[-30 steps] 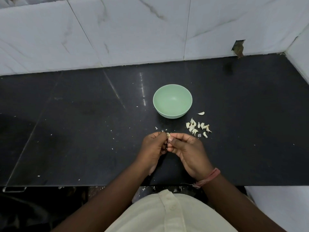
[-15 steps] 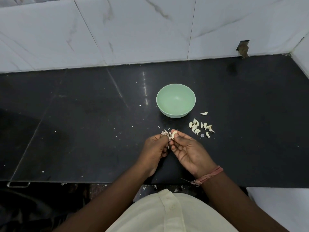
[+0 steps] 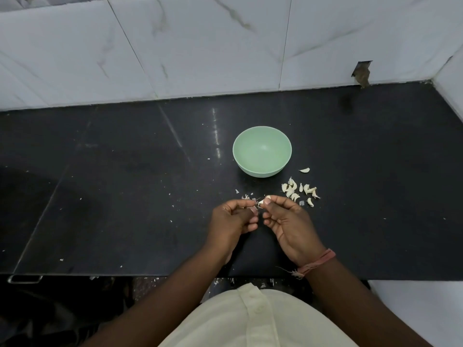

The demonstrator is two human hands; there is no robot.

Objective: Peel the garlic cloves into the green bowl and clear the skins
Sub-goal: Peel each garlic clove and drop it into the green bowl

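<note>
Black polished stone for the countertop (image 3: 125, 184), glossy, seamed in slabs, speckled with pale flecks of garlic skin (image 3: 246, 197). White marble-look wall tiles (image 3: 200, 46) behind, grey-veined, meeting a second tiled wall at the right corner; a small broken notch (image 3: 362, 72) low in the tiling near that corner.

Held close together above the near part of the counter: left hand (image 3: 231, 221), fingers curled, thumb and forefinger pinching a scrap of skin; right hand (image 3: 288, 221), fingers curled, fingertips pinching a small pale garlic clove (image 3: 261, 202). Whether the left fingers also touch the clove, impossible to tell. Reddish thread band (image 3: 318, 262) round the right wrist, frayed at one end.

Beyond the hands, a green bowl (image 3: 262, 151), smooth, round, matte, standing upright. Just right of the bowl and near the right hand, a loose cluster of unpeeled garlic cloves (image 3: 299, 191), curved, off-white, papery, with one clove lying apart nearer the bowl. Cream buttoned shirt (image 3: 250, 319) at the bottom edge.
</note>
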